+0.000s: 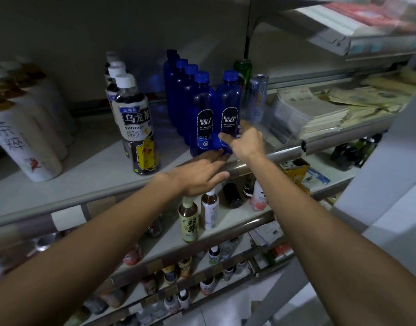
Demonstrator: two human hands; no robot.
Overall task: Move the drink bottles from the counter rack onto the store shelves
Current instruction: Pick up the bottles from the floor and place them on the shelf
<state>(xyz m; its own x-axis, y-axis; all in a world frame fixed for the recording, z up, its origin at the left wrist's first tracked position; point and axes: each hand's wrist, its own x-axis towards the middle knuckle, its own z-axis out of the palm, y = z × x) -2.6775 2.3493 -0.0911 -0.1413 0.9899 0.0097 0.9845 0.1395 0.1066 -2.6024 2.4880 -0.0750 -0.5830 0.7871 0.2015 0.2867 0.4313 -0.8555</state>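
Your right hand (245, 143) grips a blue bottle (230, 102) low down on the shelf (84, 165). Your left hand (200, 175), fingers straight, touches the foot of the neighbouring bottle (202, 109). Both labels read BOLSA SODA.

Soda bottles (203, 118) on shelf (89, 158), tea bottles (134, 123) left, cans (256, 97) right

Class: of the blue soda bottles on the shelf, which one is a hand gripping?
The lone blue bottle on the right, beside the silver can: the right hand grips its base. The other blue bottles stand in a row to its left.
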